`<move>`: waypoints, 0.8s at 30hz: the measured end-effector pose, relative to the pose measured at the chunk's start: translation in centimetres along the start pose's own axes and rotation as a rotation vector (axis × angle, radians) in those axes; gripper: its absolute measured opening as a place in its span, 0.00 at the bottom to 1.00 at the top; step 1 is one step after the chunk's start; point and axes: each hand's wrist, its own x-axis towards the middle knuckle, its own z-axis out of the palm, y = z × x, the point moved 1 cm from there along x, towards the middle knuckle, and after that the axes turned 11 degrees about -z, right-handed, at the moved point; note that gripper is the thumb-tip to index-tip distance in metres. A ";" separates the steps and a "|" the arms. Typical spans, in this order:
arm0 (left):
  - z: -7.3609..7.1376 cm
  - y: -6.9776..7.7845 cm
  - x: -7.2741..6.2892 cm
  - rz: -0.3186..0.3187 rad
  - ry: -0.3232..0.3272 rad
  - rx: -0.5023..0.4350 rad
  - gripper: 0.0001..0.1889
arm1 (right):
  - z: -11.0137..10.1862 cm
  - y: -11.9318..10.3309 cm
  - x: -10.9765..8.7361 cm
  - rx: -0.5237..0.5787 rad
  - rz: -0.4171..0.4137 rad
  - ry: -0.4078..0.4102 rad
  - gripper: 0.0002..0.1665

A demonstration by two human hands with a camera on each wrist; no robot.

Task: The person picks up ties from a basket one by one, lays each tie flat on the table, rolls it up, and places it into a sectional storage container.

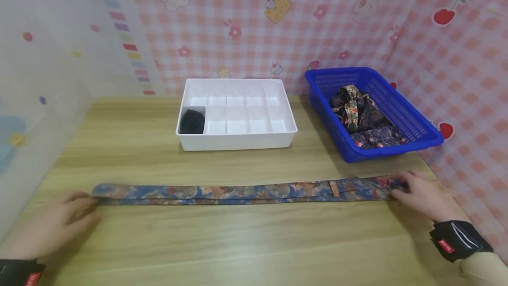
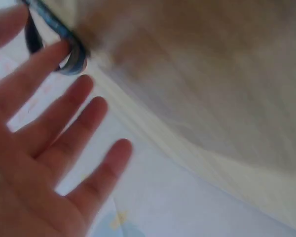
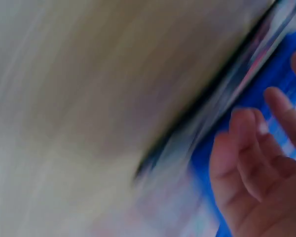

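Observation:
A blue necktie [image 1: 238, 192] with a reddish-brown and cream pattern lies folded lengthwise across the table, its small brown keeper loop [image 1: 334, 189] towards the right. My left hand [image 1: 63, 220] is at the tie's left end. In the left wrist view, a fingertip reaches into the tie's curved fold [image 2: 78, 61], and the other fingers are spread and nearly straight. Beside the right end is my right hand [image 1: 426, 197]. Its fingers look loosely bent in the right wrist view, close to the blurred strip of tie [image 3: 187, 131], with no pinch on it showing.
Behind the tie stands a white divided box [image 1: 238, 141] with a dark rolled cloth [image 1: 192, 122] in its front-left compartment. A blue basket [image 1: 337, 133] at the right holds patterned fabric pieces [image 1: 377, 136]. Patterned curtains [image 1: 246, 25] enclose the table [image 1: 222, 246] at the back and sides.

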 end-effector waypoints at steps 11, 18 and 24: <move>-0.1 1.0 2.0 0.206 0.159 -0.121 0.41 | 2.7 -5.7 4.7 0.194 -0.037 -0.048 0.17; -1.0 0.8 2.0 0.183 0.017 -0.372 0.27 | 1.2 -3.1 3.7 0.453 0.054 -0.084 0.16; -2.8 1.2 2.3 0.427 -0.277 -1.088 0.34 | 0.9 1.0 2.6 0.645 0.167 -0.104 0.12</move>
